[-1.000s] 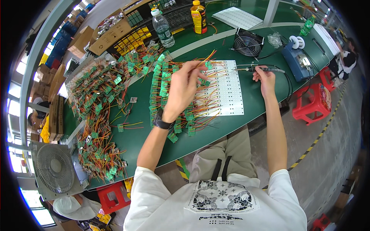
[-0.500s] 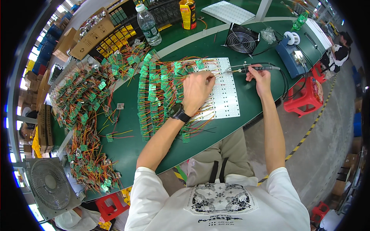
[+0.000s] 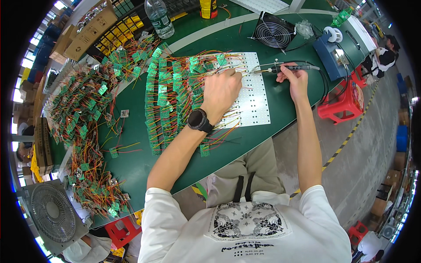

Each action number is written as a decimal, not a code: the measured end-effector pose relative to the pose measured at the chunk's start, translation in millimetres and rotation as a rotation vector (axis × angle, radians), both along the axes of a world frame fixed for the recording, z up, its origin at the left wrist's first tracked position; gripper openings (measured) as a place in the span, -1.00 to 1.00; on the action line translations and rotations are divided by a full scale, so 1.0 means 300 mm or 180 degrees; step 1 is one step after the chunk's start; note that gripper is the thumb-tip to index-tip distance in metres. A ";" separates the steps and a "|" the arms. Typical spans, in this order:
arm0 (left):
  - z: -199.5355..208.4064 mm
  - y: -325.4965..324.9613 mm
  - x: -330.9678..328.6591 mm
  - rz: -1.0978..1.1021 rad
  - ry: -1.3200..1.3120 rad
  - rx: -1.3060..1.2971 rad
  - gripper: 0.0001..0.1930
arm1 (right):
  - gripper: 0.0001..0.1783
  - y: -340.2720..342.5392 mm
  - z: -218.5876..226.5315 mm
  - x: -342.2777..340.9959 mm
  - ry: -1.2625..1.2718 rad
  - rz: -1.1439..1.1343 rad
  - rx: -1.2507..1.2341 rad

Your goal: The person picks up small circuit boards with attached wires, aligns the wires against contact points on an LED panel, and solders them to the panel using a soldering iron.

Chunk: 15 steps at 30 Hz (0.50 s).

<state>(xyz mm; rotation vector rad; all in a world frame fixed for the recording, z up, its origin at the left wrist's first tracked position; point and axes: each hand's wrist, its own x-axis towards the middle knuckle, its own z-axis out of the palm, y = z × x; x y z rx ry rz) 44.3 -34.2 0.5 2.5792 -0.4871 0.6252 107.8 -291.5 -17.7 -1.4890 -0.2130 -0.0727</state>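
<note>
In my right hand (image 3: 294, 81) is a soldering iron (image 3: 275, 68), fingers closed round its black handle; a thin solder-feed tube runs beside it. The iron's tip points left over a white perforated board (image 3: 258, 107), near my left fingertips; I cannot tell whether it touches. My left hand (image 3: 222, 91), wearing a black watch (image 3: 199, 119), rests over the board's left part with fingers pinched; what they hold is hidden. Left of it, rows of small green circuit boards (image 3: 164, 103) lie side by side, their red, yellow and black wires reaching onto the white board.
A heap of wired circuit boards (image 3: 83, 109) covers the table's left side. A black fan (image 3: 274, 33), a blue soldering station (image 3: 331, 57) and a solder spool (image 3: 333, 34) stand at the back right. Behind are a water bottle (image 3: 159, 19) and a carton (image 3: 90, 30). A red stool (image 3: 346, 103) stands right.
The whole view has shifted slightly, so the table things sit higher and further left. Both hands keep nearly the same pose, the iron still at the board near my left fingers.
</note>
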 end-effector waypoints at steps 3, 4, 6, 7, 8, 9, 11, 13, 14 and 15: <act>-0.001 0.002 -0.001 0.0003 0.0026 -0.0093 -0.90 | -0.79 0.002 0.001 -0.001 0.0001 0.0008 -0.0041; -0.001 0.003 -0.001 0.0004 0.0041 -0.0124 -0.90 | -0.80 0.004 0.000 -0.001 -0.0009 0.0020 -0.0056; -0.001 0.006 0.000 -0.0028 0.0031 -0.0151 -0.91 | -0.79 0.000 -0.009 0.004 -0.0010 0.0026 -0.0049; -0.001 0.007 0.001 -0.0067 0.0009 -0.0171 -0.91 | -0.79 -0.003 -0.012 0.005 -0.0023 0.0025 -0.0035; -0.004 0.008 0.003 -0.0053 0.0018 -0.0176 -0.91 | -0.79 -0.003 -0.012 0.004 -0.0014 0.0039 -0.0040; -0.006 0.007 0.006 -0.0080 -0.0006 -0.0246 -0.91 | -0.79 -0.005 -0.011 0.002 0.0002 -0.0007 -0.0035; -0.010 0.008 0.008 -0.0098 -0.0022 -0.0320 -0.91 | -0.79 -0.006 -0.010 0.002 0.0026 -0.0043 -0.0034; -0.012 0.012 0.009 -0.0086 0.0018 -0.0173 -0.91 | -0.78 -0.003 -0.011 0.003 0.0015 -0.0029 -0.0067; -0.014 0.011 0.010 -0.0083 0.0026 -0.0180 -0.91 | -0.78 -0.004 -0.013 0.004 0.0022 -0.0025 -0.0073; -0.015 0.011 0.010 -0.0073 0.0037 -0.0157 -0.90 | -0.78 -0.004 -0.015 0.006 -0.0008 -0.0006 -0.0072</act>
